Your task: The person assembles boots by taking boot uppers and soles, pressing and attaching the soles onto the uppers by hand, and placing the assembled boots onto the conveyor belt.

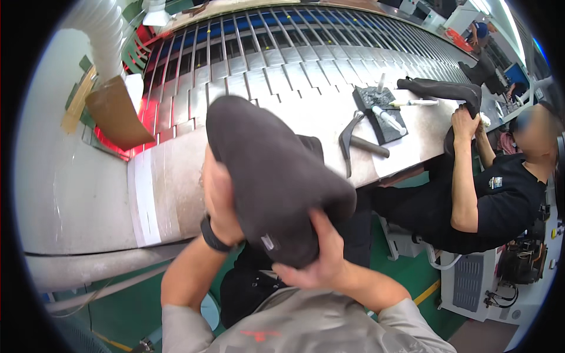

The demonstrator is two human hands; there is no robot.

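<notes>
A dark grey-brown boot [273, 170] is held up in front of me, above the table's near edge. Its rounded toe points to the far left, and a small pale tag sits low on its near side. My left hand [219, 191], wearing a black wristband, grips its left side; the boot hides part of the fingers. At the near right, my right hand [321, 253] is closed on the boot, thumb pressed on the surface. To the right on the table lies a hammer [368, 147] with a curved metal head.
Beside the hammer stands a dark block [372, 100] with syringes [388, 120] on it. A slatted metal conveyor [265, 53] spans the far side. At the right, a seated co-worker [500, 188] handles another dark boot [438, 89]. Brown cardboard [118, 112] hangs at the left.
</notes>
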